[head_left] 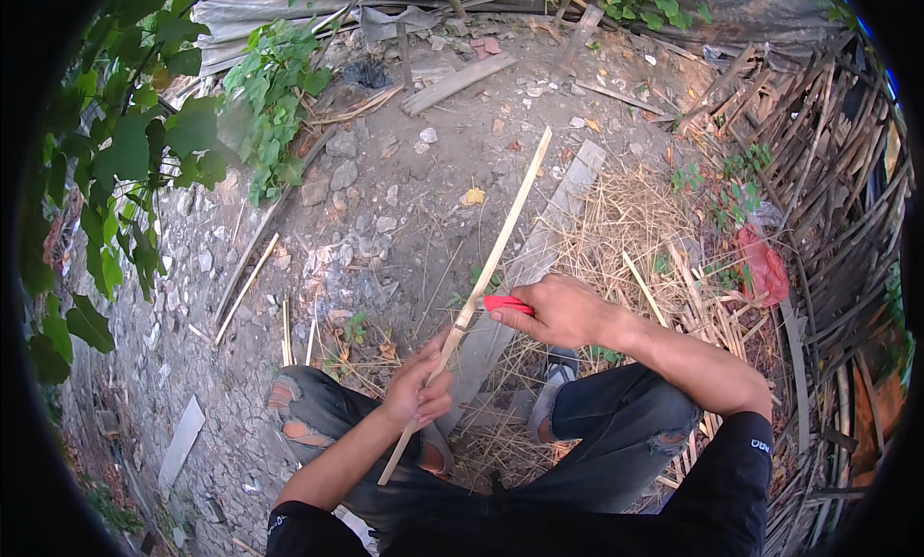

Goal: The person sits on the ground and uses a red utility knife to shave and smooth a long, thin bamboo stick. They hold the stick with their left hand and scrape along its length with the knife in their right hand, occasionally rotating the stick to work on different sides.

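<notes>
A long pale bamboo strip (508,226) slants from between my knees up and away to the right. My left hand (417,389) is closed around its lower part, below a darker joint. In my right hand (551,313) is a red-handled knife (507,304), held against the strip just above that joint. The knife's blade is too small to make out. Beneath the strip a grey wooden plank (549,235) lies on the ground and runs back between my feet.
Thin bamboo shavings (635,220) are heaped right of the plank. Stacked sticks (818,163) line the right side, near a red plastic bag (763,265). Leafy vines (125,143) hang at the left. A loose board (459,84) lies on the stony soil farther off.
</notes>
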Demonstrator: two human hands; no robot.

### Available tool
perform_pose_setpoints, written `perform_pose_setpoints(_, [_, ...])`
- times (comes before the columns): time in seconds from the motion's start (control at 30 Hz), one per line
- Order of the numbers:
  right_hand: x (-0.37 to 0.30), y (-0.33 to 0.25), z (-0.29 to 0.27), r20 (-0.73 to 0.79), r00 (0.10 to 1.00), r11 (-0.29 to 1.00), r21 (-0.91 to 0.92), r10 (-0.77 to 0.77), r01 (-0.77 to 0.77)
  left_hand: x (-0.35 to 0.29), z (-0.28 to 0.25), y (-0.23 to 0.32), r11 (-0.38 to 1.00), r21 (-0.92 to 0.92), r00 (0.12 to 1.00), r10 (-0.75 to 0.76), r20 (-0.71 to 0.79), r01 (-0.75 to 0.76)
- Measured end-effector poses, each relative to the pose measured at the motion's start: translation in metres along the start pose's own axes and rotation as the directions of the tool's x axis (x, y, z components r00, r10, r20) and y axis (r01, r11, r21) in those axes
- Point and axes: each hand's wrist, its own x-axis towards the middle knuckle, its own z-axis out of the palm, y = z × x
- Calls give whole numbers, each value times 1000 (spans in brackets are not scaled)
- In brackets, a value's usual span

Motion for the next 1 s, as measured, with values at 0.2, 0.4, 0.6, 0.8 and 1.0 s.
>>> perform_pose_setpoints(0.2, [8, -7, 21, 109, 991, 997, -8, 76, -75, 1, 5, 0, 995, 95, 1000, -9, -20, 11])
perform_pose_setpoints(0.4, [20, 0, 12, 97, 980, 984, 32, 173, -177, 4, -1, 0, 990, 142, 996, -4, -90, 17])
perform_pose_setpoints(0.6, [33, 44, 1, -145, 926, 937, 69, 349, -342, -1, 0, 2, 989, 142, 998, -35, -48, 41])
perform_pose_setpoints(0.8, [-35, 220, -68, -485, 438, 642, 676, 757, -362, -17, -8, -5, 951, 261, 960, -216, 180, 165])
perform_pose_setpoints(1.0, [-65, 167, -83, -583, 476, 687, 723, 658, -65, -8, -1, -16, 935, 353, 986, -90, 140, 35])
